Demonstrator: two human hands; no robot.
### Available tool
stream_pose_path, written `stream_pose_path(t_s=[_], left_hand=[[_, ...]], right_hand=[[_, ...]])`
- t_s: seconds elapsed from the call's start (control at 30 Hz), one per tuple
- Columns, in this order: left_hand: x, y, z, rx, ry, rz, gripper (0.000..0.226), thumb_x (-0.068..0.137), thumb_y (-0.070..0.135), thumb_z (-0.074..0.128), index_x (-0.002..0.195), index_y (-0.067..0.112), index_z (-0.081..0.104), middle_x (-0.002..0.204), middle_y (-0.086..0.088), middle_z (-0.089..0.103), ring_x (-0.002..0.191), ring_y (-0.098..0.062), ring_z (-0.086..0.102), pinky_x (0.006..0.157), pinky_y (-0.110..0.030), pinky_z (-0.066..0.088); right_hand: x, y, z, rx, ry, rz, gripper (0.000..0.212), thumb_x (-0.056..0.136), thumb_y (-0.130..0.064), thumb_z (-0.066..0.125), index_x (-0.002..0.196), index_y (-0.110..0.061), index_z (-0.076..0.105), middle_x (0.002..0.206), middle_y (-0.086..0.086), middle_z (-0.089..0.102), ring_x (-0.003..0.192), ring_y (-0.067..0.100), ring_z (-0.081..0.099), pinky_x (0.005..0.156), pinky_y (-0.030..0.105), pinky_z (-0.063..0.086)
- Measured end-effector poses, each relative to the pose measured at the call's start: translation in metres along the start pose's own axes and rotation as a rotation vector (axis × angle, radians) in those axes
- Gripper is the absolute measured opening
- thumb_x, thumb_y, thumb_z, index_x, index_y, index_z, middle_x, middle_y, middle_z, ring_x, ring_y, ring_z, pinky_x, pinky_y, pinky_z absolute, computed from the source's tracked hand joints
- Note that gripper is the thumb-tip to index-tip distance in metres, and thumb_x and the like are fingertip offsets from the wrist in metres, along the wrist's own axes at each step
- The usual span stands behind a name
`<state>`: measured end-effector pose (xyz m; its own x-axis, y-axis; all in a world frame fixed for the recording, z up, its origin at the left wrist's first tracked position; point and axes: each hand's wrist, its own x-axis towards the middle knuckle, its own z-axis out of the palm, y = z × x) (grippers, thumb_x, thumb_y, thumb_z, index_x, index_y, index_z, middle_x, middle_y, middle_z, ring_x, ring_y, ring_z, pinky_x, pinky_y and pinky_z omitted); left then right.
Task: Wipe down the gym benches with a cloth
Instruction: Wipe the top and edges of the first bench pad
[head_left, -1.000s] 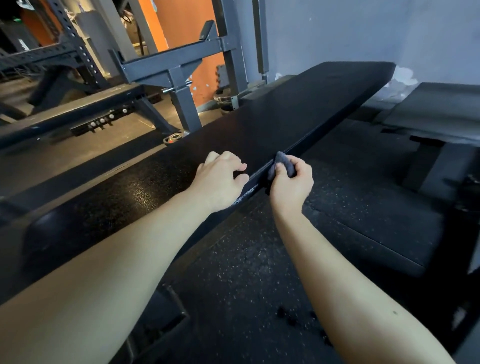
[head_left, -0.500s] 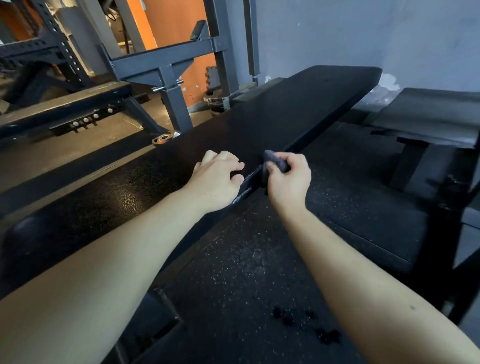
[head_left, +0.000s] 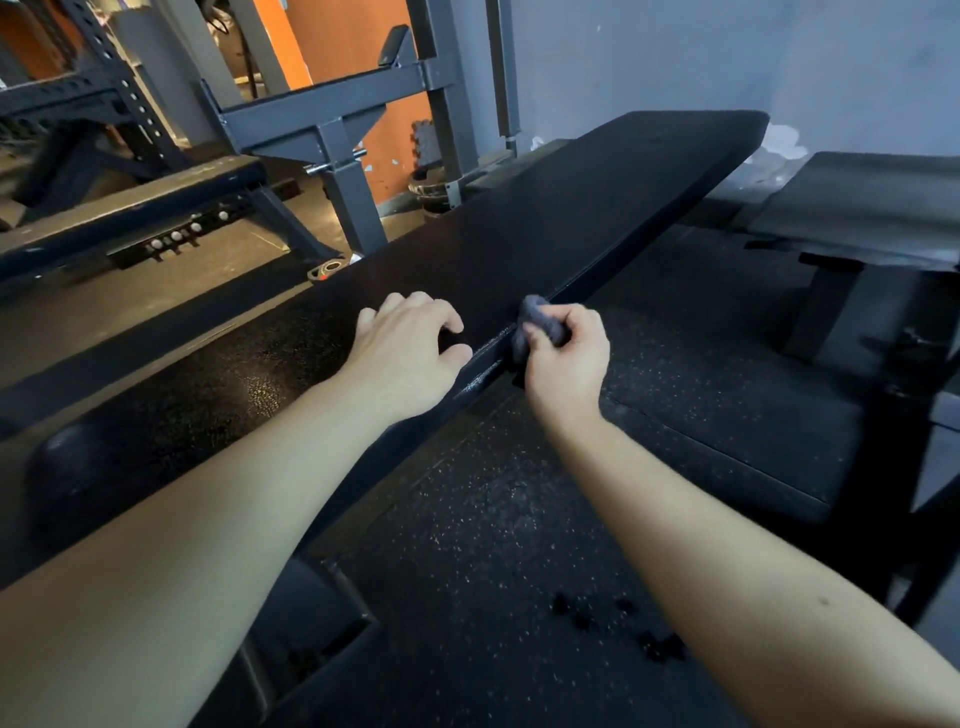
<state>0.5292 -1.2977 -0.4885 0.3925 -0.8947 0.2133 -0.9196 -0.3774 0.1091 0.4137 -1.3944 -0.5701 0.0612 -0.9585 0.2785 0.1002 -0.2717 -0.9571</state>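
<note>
Cloth (head_left: 537, 325) sits bunched and pinched in my right grip (head_left: 566, 358), against the bench's (head_left: 571, 208) side edge, at 3 o'clock from my left grip (head_left: 410, 348) — spread loosely on top. So small a wad may slip off that narrow edge, skipping patches.

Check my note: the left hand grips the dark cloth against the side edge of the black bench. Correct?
No: the head view shows the right hand gripping the dark cloth against the side edge of the black bench. The left hand rests on its top, holding nothing.
</note>
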Motion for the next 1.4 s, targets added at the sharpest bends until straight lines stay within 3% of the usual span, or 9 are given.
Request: stream_pose_path(t_s=[0.13, 0.23, 0.4, 0.57, 0.7, 0.87, 1.03, 1.27, 1.4], left_hand=[[-0.011, -0.002, 0.007, -0.124, 0.030, -0.044, 0.023, 0.101, 0.041, 0.054, 0.120, 0.032, 0.063, 0.134, 0.009, 0.052, 0.126, -0.019, 0.039, 0.109, -0.041, 0.028], [-0.010, -0.004, 0.012, -0.169, 0.037, -0.066, 0.017, 0.100, 0.040, 0.056, 0.114, 0.033, 0.063, 0.131, 0.013, 0.051, 0.124, -0.018, 0.039, 0.106, -0.039, 0.029], [-0.013, -0.005, 0.015, -0.189, 0.066, -0.064, 0.017, 0.100, 0.040, 0.057, 0.113, 0.031, 0.064, 0.130, 0.016, 0.051, 0.124, -0.018, 0.038, 0.100, -0.034, 0.025], [-0.015, -0.004, 0.019, -0.188, 0.066, -0.066, 0.019, 0.102, 0.039, 0.053, 0.115, 0.031, 0.064, 0.130, 0.015, 0.050, 0.125, -0.017, 0.036, 0.099, -0.034, 0.023], [-0.013, -0.003, 0.019, -0.178, 0.063, -0.072, 0.016, 0.102, 0.039, 0.054, 0.112, 0.032, 0.063, 0.130, 0.016, 0.050, 0.124, -0.017, 0.036, 0.097, -0.034, 0.023], [-0.012, -0.004, 0.017, -0.189, 0.052, -0.084, 0.015, 0.100, 0.040, 0.056, 0.109, 0.033, 0.064, 0.127, 0.018, 0.050, 0.123, -0.017, 0.037, 0.094, -0.032, 0.020], [-0.015, -0.003, 0.015, -0.189, 0.042, -0.080, 0.018, 0.102, 0.040, 0.054, 0.114, 0.032, 0.064, 0.130, 0.017, 0.050, 0.126, -0.017, 0.035, 0.098, -0.034, 0.022], [-0.013, -0.001, 0.013, -0.157, 0.033, -0.084, 0.015, 0.101, 0.040, 0.055, 0.112, 0.033, 0.063, 0.132, 0.014, 0.050, 0.126, -0.020, 0.037, 0.095, -0.032, 0.020], [-0.015, 0.001, 0.014, -0.152, 0.041, -0.083, 0.020, 0.102, 0.039, 0.054, 0.116, 0.031, 0.064, 0.134, 0.014, 0.050, 0.127, -0.019, 0.036, 0.099, -0.035, 0.023]], right_hand=[[0.001, -0.006, 0.009, 0.040, 0.097, 0.074, 0.040, 0.089, -0.003, 0.059, 0.065, -0.034, 0.054, 0.083, -0.014, 0.062, 0.088, 0.014, 0.063, 0.089, 0.041, 0.053], [-0.041, 0.007, 0.015, 0.055, -0.036, 0.107, 0.027, 0.087, -0.005, 0.058, 0.075, -0.028, 0.054, 0.087, 0.010, 0.063, 0.087, 0.026, 0.063, 0.085, 0.050, 0.052], [-0.074, 0.001, 0.008, 0.111, -0.218, 0.207, 0.006, 0.093, 0.003, 0.059, 0.093, -0.002, 0.054, 0.077, 0.016, 0.064, 0.064, 0.014, 0.064, 0.063, 0.032, 0.058], [0.003, 0.028, 0.009, -0.022, 0.026, 0.203, 0.004, 0.077, -0.027, 0.065, 0.082, -0.026, 0.065, 0.090, 0.009, 0.072, 0.089, 0.033, 0.071, 0.077, 0.057, 0.059], [-0.034, -0.004, 0.009, 0.027, -0.023, 0.214, 0.022, 0.086, -0.007, 0.064, 0.070, -0.022, 0.062, 0.085, 0.008, 0.069, 0.087, 0.022, 0.067, 0.087, 0.048, 0.055], [-0.069, -0.012, 0.004, 0.181, -0.225, 0.354, 0.003, 0.093, 0.004, 0.062, 0.091, 0.003, 0.059, 0.068, 0.009, 0.064, 0.054, 0.006, 0.061, 0.057, 0.025, 0.055], [-0.010, 0.012, 0.005, 0.105, -0.058, 0.320, 0.006, 0.076, -0.019, 0.062, 0.076, -0.023, 0.067, 0.077, 0.011, 0.072, 0.078, 0.040, 0.072, 0.065, 0.061, 0.060], [-0.065, -0.005, 0.007, 0.220, -0.234, 0.325, 0.013, 0.091, 0.006, 0.061, 0.085, -0.004, 0.056, 0.082, 0.017, 0.067, 0.067, 0.020, 0.066, 0.065, 0.033, 0.057], [-0.046, 0.003, 0.003, 0.231, -0.242, 0.352, 0.010, 0.091, 0.007, 0.061, 0.087, -0.003, 0.061, 0.075, 0.019, 0.068, 0.055, 0.023, 0.064, 0.059, 0.039, 0.056]])
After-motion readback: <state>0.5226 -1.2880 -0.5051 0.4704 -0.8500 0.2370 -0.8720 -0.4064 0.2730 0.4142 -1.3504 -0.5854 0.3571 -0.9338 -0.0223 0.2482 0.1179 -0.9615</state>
